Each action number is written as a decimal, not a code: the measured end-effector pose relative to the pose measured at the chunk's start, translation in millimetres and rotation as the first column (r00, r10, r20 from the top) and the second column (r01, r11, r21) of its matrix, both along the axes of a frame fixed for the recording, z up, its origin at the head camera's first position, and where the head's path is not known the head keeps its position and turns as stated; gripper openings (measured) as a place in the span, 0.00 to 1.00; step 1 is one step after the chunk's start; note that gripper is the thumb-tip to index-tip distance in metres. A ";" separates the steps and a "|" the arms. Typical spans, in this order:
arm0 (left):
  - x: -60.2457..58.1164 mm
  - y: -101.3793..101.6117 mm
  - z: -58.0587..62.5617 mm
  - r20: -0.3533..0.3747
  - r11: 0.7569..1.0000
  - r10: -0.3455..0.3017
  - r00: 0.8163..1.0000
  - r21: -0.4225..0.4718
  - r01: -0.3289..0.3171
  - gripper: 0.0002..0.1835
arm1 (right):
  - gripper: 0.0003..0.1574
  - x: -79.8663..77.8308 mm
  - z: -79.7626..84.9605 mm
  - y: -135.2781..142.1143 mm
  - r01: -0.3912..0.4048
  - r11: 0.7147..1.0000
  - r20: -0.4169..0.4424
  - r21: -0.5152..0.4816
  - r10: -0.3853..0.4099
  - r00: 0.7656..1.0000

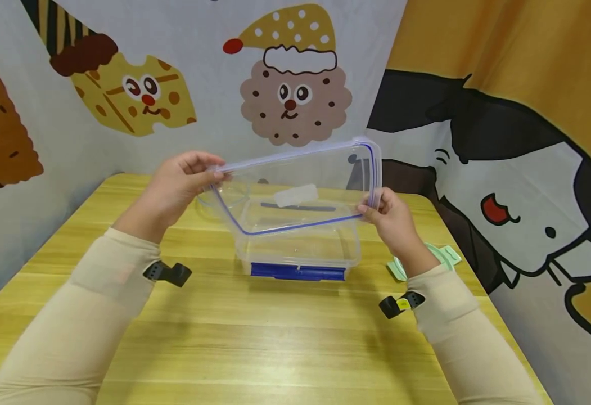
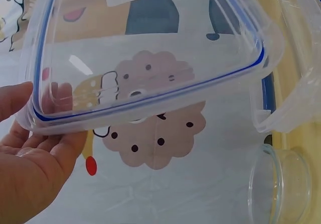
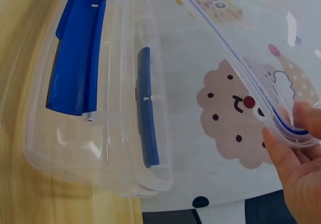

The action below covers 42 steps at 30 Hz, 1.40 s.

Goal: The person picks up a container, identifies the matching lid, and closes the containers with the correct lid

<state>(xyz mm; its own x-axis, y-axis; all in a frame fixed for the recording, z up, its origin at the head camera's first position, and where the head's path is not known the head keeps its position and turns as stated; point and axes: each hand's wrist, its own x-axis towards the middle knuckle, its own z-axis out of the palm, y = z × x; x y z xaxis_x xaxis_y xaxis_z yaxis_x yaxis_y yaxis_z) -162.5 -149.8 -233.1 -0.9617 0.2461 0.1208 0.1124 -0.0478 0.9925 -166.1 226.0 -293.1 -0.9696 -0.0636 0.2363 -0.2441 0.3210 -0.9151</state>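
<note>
A clear plastic lid with a blue sealing strip is held up, tilted, above a clear storage box. My left hand pinches its left end, thumb on one face and fingers behind. At the opposite end my right hand grips the corner between thumb and fingers. The box stands on the table with a blue clasp along its front; a second blue clasp shows on its far side in the right wrist view. A white label sticks to the lid.
Behind the left hand stands a round clear glass bowl, partly seen through the lid. A light green lid-like piece lies near the right forearm, partly hidden by it. The wooden table meets a printed cloth at the back.
</note>
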 end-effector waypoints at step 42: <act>-26.4 -15.3 -61.4 0.407 0.903 -0.400 0.821 0.328 0.278 0.34 | 0.08 19.0 -6.1 -14.2 -0.015 1.000 -0.582 -0.002 0.011 0.813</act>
